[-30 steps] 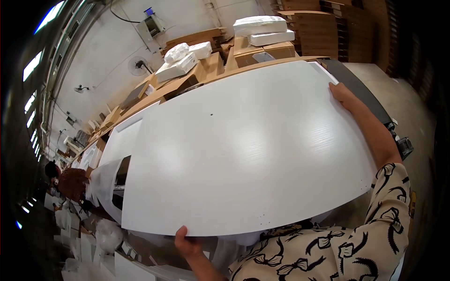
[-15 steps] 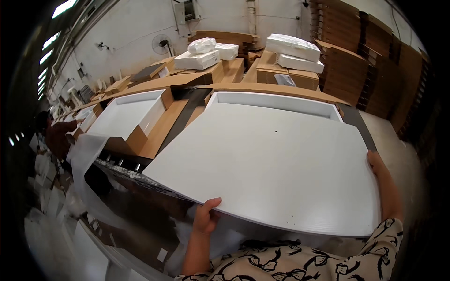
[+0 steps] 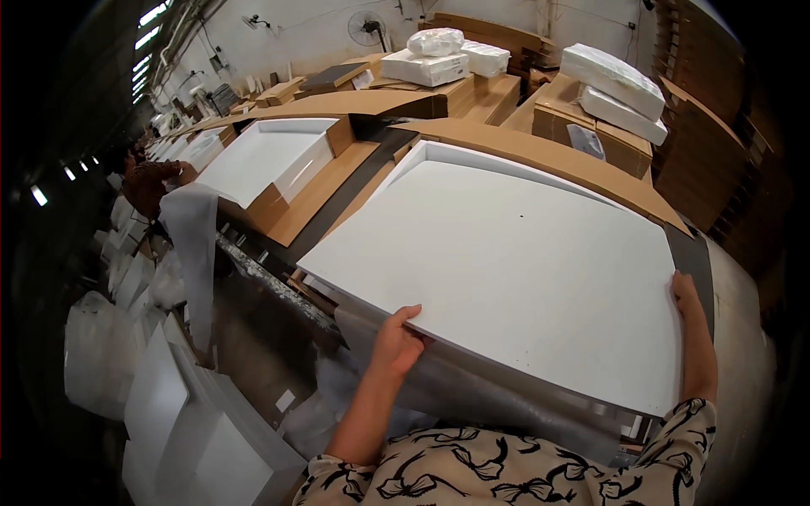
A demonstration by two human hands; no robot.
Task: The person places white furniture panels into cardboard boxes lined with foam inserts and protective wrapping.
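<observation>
A large white panel (image 3: 515, 261) with a small dark hole is tilted over a white shallow box (image 3: 429, 151) lying in an open cardboard carton. My left hand (image 3: 398, 343) grips the panel's near edge, thumb on top and fingers underneath. At the panel's right edge, my right hand (image 3: 686, 293) is closed round the side, its fingertips partly hidden. The panel hides most of the box, leaving only its far rim and far left corner in sight.
A second carton (image 3: 333, 173) with a white box stands to the left along the dark conveyor (image 3: 354, 173). White wrapped packages (image 3: 612, 80) rest on cartons behind. Stacked white panels (image 3: 211, 430) stand at lower left, and another person (image 3: 148, 184) is at far left.
The panel has moved forward over the white box, covering more of its opening. Both hands keep their hold on it. My view has shifted, so the background sits farther right.
</observation>
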